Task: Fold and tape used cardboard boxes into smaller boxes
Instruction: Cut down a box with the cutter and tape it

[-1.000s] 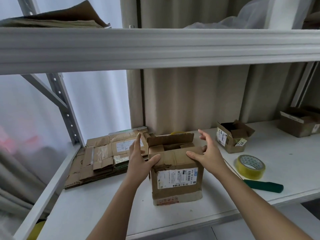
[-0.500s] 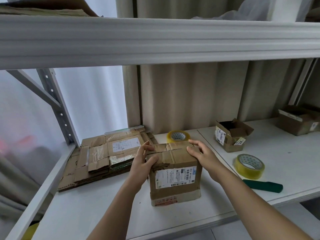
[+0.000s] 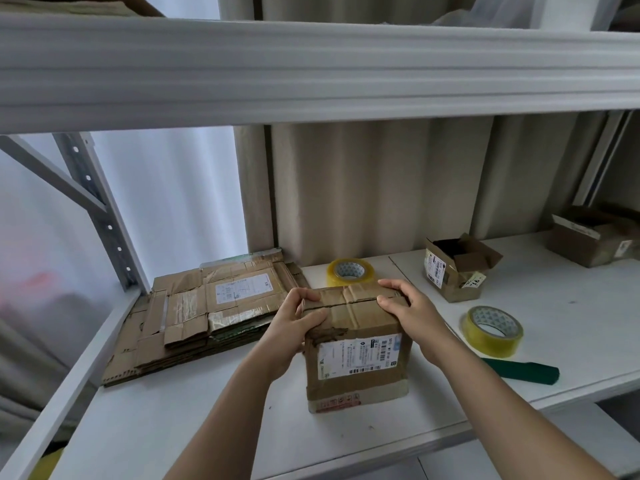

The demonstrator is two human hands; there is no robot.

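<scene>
A worn brown cardboard box with a white shipping label stands upright on the white shelf. Its top flaps are folded down and meet along a seam. My left hand grips the box's top left corner, thumb on the top flap. My right hand holds the top right corner, fingers curled over the flaps. A yellowish tape roll lies just behind the box. A second tape roll lies to its right.
A stack of flattened cardboard lies at the left back. A small open box and another box sit at the right. A green-handled tool lies near the front edge. An upper shelf hangs overhead.
The box's top flaps, open a second ago, have been pressed down closed. Both hands moved from its sides onto the top corners. The tape roll behind the box has come into view.
</scene>
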